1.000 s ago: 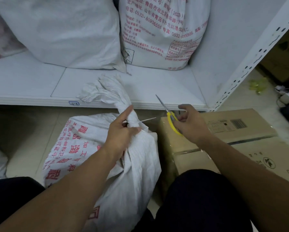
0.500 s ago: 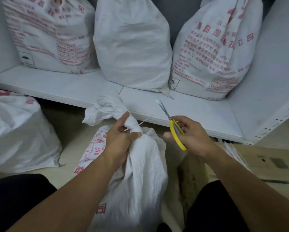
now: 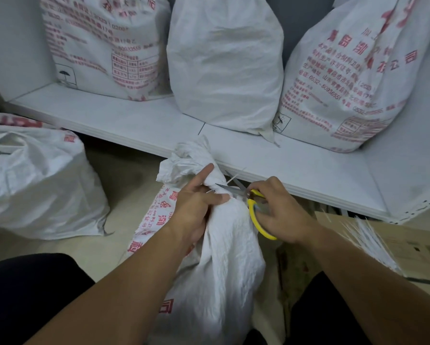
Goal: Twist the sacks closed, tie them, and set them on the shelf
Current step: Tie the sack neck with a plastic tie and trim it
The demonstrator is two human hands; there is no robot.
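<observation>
Sack (image 3: 223,265) stands on the floor before the shelf (image 3: 308,165), its twisted neck squeezed in the left grip (image 3: 196,202), fingers curled round it. The right grip (image 3: 281,210) holds yellow scissors (image 3: 255,215), blades parted at the white tie (image 3: 231,180). Three other sacks (image 3: 223,70) sit on the shelf.

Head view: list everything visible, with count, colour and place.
front sack: 1, white, red print, floor between the knees
shelf sacks: 3, white, two red-printed, on the shelf
left sack: 1, white, red print, floor at left
shelf: 1, white, across the back
tie: 1, white, at the front sack's neck
scissors: 1, yellow handles, blades at the tie
spare ties: bundle, white, on the box
box: 1, brown, right
left hand: grips the front sack's neck
right hand: holds the scissors
</observation>
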